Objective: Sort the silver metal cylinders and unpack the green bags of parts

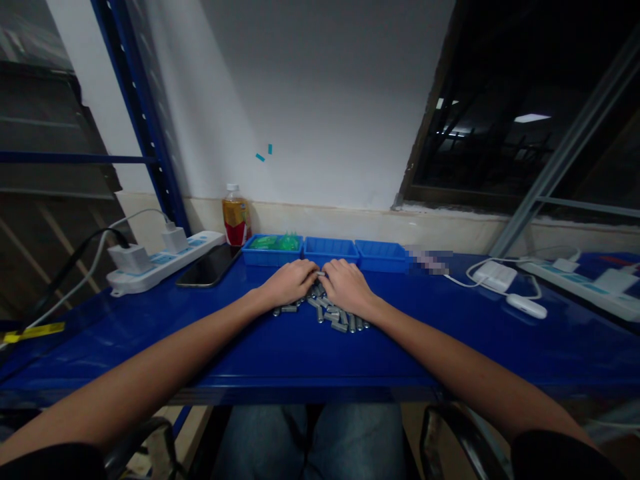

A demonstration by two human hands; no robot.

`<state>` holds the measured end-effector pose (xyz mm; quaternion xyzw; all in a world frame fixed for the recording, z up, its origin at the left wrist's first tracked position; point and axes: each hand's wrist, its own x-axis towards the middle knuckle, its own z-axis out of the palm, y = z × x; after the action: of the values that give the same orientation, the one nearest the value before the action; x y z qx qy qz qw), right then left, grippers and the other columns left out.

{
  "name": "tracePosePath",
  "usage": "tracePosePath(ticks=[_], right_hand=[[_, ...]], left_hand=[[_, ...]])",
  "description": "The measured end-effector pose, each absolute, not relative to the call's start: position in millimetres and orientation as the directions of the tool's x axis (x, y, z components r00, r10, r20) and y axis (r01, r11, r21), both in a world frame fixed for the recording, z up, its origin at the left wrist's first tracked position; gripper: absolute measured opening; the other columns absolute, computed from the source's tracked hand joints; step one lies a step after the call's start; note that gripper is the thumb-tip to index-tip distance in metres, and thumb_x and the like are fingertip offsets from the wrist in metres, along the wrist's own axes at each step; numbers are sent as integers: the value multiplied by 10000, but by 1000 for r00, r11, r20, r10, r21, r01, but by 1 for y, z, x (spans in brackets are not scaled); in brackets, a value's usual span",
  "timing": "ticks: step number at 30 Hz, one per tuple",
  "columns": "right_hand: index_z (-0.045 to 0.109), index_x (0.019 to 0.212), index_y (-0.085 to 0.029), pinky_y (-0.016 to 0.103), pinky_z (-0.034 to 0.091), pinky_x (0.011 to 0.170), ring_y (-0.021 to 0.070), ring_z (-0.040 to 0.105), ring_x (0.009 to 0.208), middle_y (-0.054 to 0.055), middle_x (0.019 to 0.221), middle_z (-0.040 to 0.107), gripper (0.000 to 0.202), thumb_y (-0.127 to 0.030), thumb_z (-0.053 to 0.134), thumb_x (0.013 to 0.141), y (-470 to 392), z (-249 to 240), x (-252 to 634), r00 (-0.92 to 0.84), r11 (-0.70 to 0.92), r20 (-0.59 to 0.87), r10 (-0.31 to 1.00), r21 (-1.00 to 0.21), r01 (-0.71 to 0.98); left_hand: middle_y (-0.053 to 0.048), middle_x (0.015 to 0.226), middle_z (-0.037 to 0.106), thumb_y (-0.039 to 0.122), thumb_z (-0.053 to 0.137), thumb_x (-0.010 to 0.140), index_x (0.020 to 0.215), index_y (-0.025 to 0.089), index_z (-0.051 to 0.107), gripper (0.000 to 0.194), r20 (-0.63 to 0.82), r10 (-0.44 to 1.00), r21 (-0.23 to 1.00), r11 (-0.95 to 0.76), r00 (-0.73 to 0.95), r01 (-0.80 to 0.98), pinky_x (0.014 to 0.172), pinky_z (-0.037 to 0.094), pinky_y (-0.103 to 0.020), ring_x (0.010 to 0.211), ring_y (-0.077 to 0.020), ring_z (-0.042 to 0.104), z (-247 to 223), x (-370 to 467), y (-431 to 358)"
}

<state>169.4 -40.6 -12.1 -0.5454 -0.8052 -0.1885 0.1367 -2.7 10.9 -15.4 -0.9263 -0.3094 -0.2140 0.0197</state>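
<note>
Over a loose pile of small grey metal cylinders (339, 319) on the blue table, my two hands nearly meet. Fingers curled, my left hand (291, 283) has its tips at one end of a single metal cylinder (320, 273). My right hand (346, 283), also with bent fingers, closes on that cylinder's other end. Both hands hide part of the pile. Just behind them stand a left blue bin (267, 257) with green plastic pieces (280, 241) in it, a middle blue bin (330, 251) and a right blue bin (381, 256).
A drink bottle (235, 217) stands at the back left, by a phone (210, 267) and a white power strip (165, 261) with chargers. To the right lie a white adapter (495, 274), a white earbud case (527, 306) and another power strip (585, 283). A wall rises behind.
</note>
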Motion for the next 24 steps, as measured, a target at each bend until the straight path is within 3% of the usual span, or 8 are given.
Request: tracePosePath(ticks=[4, 13, 24], right_hand=[[559, 993, -145, 337, 352, 785, 233, 496, 959, 102, 982, 600, 303, -311, 306, 972, -41, -12, 169, -366, 333, 426, 827, 152, 930], [519, 1045, -148, 346, 346, 804, 237, 498, 978, 94, 1010, 606, 252, -310, 346, 959, -40, -12, 169, -342, 340, 431, 835, 84, 937], [521, 990, -153, 329, 337, 773, 227, 505, 952, 91, 983, 602, 245, -274, 309, 970, -42, -9, 169, -360, 336, 422, 832, 131, 933]], left_hand=[[-81, 1027, 612, 284, 388, 925, 1079, 178, 518, 228, 429, 551, 121, -820, 716, 559, 848, 443, -324, 966, -203, 566, -18, -3, 12], [-79, 942, 614, 313, 321, 952, 976, 176, 548, 266, 409, 582, 87, -792, 703, 605, 802, 442, -313, 897, -198, 575, -16, -1, 11], [-73, 961, 619, 342, 362, 933, 1010, 187, 528, 239, 412, 583, 111, -795, 700, 597, 808, 446, -329, 912, -207, 575, -14, -2, 8]])
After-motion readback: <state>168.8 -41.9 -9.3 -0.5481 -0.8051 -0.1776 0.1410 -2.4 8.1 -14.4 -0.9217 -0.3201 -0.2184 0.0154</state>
